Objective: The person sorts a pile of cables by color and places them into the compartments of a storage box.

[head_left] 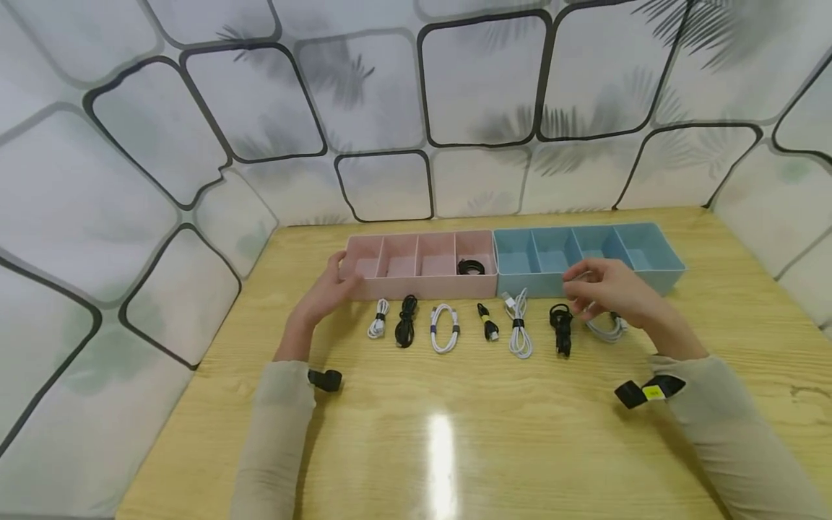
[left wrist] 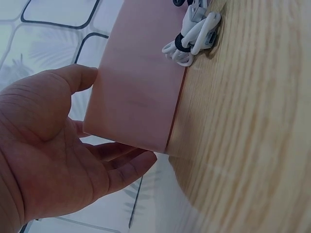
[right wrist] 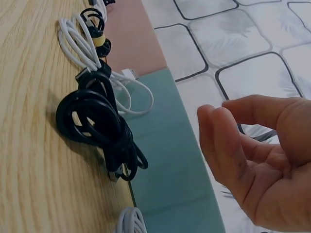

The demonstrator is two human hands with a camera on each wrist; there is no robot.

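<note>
My left hand [head_left: 330,290] holds the left end of the pink divided box [head_left: 425,287]; in the left wrist view its thumb touches the upper edge and its fingers lie along the end wall. Above the front of the blue divided box [head_left: 659,280] hovers my right hand [head_left: 611,290], fingers bent and nothing visible between thumb and fingertips. A coiled black cable [head_left: 471,267] lies in the pink box's rightmost compartment. Below the right hand are a bundled black cable [right wrist: 95,116] and a pale coiled cable [head_left: 611,331], partly hidden by that hand.
Along the front of the boxes lie more tied cables: a small white one [head_left: 378,320], a black one [head_left: 406,322], a white loop [head_left: 445,329], a short black one [head_left: 487,322] and a white USB cable [head_left: 518,326]. Patterned fabric [head_left: 484,79] hangs behind the wooden table [head_left: 390,433].
</note>
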